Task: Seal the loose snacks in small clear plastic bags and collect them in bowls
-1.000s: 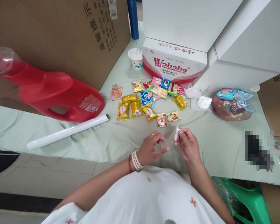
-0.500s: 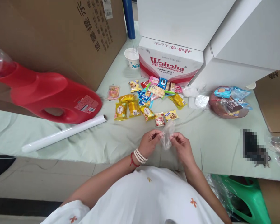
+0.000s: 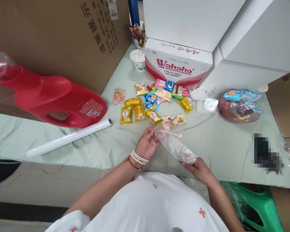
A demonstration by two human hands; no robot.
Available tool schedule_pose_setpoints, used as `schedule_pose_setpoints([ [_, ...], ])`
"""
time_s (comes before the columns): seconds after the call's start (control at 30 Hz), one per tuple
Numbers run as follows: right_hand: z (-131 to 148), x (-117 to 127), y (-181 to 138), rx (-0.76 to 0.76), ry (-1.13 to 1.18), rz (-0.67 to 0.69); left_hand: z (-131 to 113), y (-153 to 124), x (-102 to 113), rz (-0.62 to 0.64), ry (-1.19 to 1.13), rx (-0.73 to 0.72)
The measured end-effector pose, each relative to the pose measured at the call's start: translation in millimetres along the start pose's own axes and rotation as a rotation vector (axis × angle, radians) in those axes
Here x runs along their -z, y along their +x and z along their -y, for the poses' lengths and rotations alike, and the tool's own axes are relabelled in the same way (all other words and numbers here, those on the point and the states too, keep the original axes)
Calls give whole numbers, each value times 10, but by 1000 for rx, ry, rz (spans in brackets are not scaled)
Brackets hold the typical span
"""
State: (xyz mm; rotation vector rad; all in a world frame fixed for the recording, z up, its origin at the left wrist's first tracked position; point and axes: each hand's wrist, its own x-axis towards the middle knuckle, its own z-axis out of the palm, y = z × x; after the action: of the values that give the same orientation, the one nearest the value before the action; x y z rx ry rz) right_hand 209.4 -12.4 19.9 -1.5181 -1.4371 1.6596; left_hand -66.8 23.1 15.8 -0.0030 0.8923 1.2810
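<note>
Near the table's (image 3: 224, 141) front edge, the clear plastic bag (image 3: 176, 146), bunched half a second ago, now spans from my left hand (image 3: 146, 144), pinching one end, to my right hand (image 3: 200, 170), gripping the other. I judge the film unfurled; mouth opening: cannot tell. Beyond, wrapped snacks (image 3: 151, 100) lie close; the Wahaha carton (image 3: 177, 64) limits rearward reach.

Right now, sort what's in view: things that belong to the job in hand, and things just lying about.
In hand or likely part of it:
- clear plastic bag, held by left hand and right hand
- wrapped snacks just beyond, probably

Apparently just lying about:
- red jug
- white roll
- white cup
- Wahaha box
</note>
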Motion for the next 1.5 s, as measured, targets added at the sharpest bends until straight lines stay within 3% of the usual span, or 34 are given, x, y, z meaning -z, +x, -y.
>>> schedule_pose_setpoints([
  [0.1, 61, 337, -41, 54, -5, -358, -37, -25, -64, 45, 61, -20],
  [0.17, 163, 368, -4, 119, -11, -447, 0, -53, -131, 68, 133, -46],
  [0.3, 373, -75, 235, 147, 10, -143, 170, -125, -242, 86, 277, -147],
  [0.43, 405, -420, 541, 100, 269, -211, 245, -153, -172, 5, 499, -249],
  [0.63, 329, -265, 741, -99, 417, -57, 131, 33, 96, -88, 655, -286],
  [0.8, 219, -295, 743, -95, 400, -31, 68, 154, 204, -130, 701, -303],
  [0.87, 186, -335, 731, -90, 381, -54, 44, 91, 206, -202, 775, -419],
  [0.93, 177, -367, 710, -85, 361, -95, 26, -24, 166, -206, 937, -627],
  [1.0, 197, -390, 677, -77, 340, -143, 32, -136, 83, -9, 1118, -754],
  [1.07, 241, -406, 634, -60, 312, -178, 79, -186, -29, 248, 1189, -677],
  [1.1, 268, -413, 611, -46, 299, -188, 117, -178, -86, 316, 1178, -600],
  [1.27, 367, -429, 509, 39, 229, -150, 330, 42, -278, 267, 958, -322],
  [1.37, 352, -411, 483, 65, 223, -122, 387, 116, -297, 301, 829, -223],
  [1.5, 297, -372, 486, 59, 302, -148, 375, 103, -263, 242, 673, -133],
])
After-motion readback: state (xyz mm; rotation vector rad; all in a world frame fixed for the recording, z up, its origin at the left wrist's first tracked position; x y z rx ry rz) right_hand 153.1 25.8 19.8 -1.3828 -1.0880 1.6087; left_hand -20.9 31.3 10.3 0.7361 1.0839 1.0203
